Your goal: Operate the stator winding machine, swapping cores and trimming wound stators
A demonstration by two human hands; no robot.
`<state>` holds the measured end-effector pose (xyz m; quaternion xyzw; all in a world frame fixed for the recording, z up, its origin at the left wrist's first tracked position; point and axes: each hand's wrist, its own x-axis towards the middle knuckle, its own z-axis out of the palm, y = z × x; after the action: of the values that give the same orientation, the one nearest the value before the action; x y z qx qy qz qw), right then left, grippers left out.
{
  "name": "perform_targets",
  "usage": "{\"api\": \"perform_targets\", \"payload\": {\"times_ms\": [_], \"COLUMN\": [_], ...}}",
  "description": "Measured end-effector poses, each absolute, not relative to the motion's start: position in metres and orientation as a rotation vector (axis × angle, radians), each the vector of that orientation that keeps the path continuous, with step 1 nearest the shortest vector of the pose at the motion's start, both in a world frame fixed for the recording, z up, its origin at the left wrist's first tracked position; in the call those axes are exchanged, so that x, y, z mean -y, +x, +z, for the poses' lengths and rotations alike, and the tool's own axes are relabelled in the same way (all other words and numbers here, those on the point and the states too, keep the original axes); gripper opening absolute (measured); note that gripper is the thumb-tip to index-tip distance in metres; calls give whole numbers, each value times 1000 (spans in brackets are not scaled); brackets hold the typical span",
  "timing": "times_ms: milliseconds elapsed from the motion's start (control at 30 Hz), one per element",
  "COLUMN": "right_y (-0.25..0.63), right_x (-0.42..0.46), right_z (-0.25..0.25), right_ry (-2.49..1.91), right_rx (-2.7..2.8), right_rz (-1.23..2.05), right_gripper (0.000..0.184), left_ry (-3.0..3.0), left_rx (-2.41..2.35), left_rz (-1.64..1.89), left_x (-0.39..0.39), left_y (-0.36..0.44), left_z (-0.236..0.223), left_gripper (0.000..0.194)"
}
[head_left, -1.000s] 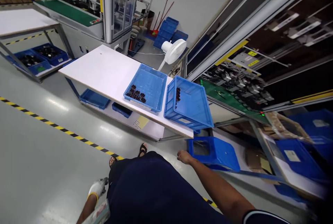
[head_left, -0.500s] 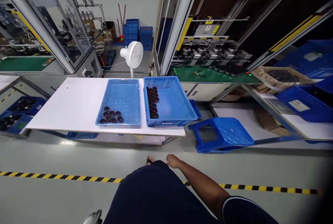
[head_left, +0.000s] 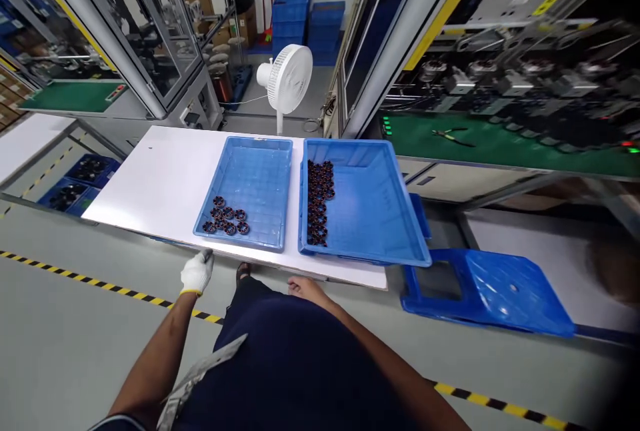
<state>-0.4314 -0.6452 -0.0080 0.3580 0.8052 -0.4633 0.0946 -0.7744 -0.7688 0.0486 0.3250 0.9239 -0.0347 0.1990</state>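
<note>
My left hand (head_left: 197, 273), in a white glove with a yellow cuff, hangs just in front of the white table's near edge. Its fingers are curled in and nothing shows in them. My right hand (head_left: 306, 289) is bare, loosely closed near my body, below the table edge, with no object visible in it. Nearest to both are a shallow blue tray (head_left: 257, 151) holding several dark ring-shaped parts with coppery bits (head_left: 229, 213), and a deeper blue bin (head_left: 370, 217) with dense rows of similar parts (head_left: 318, 201) along its left side. Neither hand touches them.
The white table (head_left: 155, 181) spans the front. Behind it stands a white fan (head_left: 290, 77). At right are a blue stool (head_left: 515, 291) and a machine with a green work surface (head_left: 500, 144) bearing pliers (head_left: 453, 136). Blue crates (head_left: 290, 17) are stacked at the back.
The table, tray and bin appear closer and larger. My gloved left hand has swung forward into view; my right hand is now nearer the table edge.
</note>
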Motion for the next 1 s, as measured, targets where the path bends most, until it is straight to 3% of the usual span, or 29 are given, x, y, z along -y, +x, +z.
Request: {"api": "perform_targets", "payload": {"times_ms": [133, 333, 533, 667, 867, 1000], "right_y": [-490, -602, -682, -706, -719, -724], "right_x": [614, 571, 540, 526, 524, 526], "right_z": [12, 25, 13, 4, -7, -14], "right_ry": [1091, 1164, 1183, 1171, 1152, 1153], "right_rx": [-2553, -2574, -2456, -2369, -2299, -2264], "right_rz": [-1260, -996, -870, -857, -859, -852], "right_gripper": [31, 43, 54, 51, 54, 50], "left_ry": [1295, 1837, 1998, 1958, 1959, 1980], "left_rx": [-2545, -2201, -1956, -1947, -1878, -1770], "left_rz": [-173, -301, -343, -368, -380, -468], "left_x": [703, 633, 597, 592, 591, 576], "left_y": [-828, -878, -905, -908, -908, -912], "left_z": [58, 31, 5, 1, 1, -1], "left_gripper": [54, 77, 58, 60, 80, 71]}}
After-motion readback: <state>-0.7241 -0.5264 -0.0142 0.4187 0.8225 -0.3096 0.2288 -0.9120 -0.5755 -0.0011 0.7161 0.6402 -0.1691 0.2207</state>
